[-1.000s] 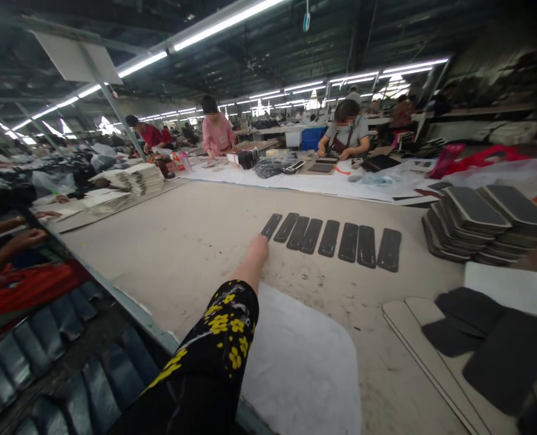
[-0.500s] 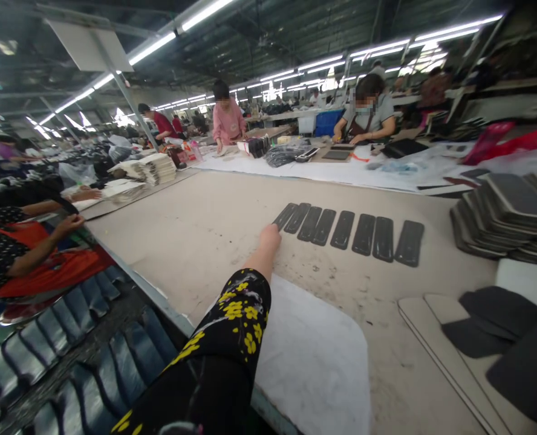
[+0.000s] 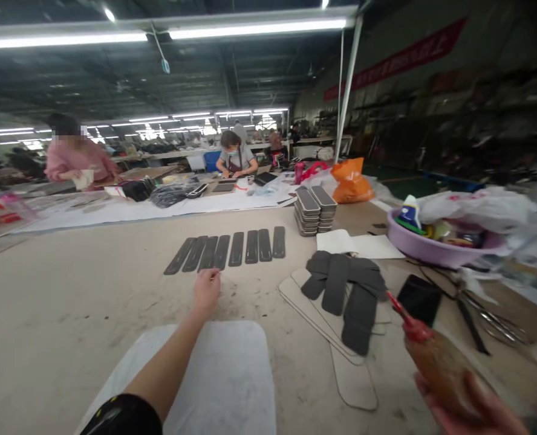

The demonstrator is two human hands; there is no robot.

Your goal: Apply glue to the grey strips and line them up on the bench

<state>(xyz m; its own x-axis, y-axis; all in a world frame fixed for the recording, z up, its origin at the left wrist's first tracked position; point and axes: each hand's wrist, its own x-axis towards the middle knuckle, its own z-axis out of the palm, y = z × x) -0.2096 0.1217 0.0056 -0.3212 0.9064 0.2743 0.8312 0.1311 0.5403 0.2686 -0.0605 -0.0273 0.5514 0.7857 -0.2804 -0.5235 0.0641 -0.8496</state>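
Observation:
My left hand [image 3: 206, 291] hovers over the table just below a row of black padded strips [image 3: 236, 249], fingers curled together with nothing visible in them. Several of these glossy strips lie side by side, the leftmost ones slanted. At the lower right, my right hand [image 3: 495, 411] is wrapped around a brownish squeeze bottle [image 3: 441, 365] with a red nozzle, which points up and left. Left of the bottle, loose dark grey strips [image 3: 336, 284] overlap in a pile on pale rounded boards [image 3: 352, 377].
White sheet [image 3: 232, 374] under my left forearm. Stacked edged pieces [image 3: 314, 211] stand at the back, near an orange bag [image 3: 352, 181]. A purple basin [image 3: 445, 251], a black phone [image 3: 419, 299] and scissors [image 3: 499, 323] are on the right. Co-workers [image 3: 237, 157] work across the table.
My view has swung right, bringing my right hand and the bottle into sight. My left hand has let go of the leftmost black strip and drawn back from it.

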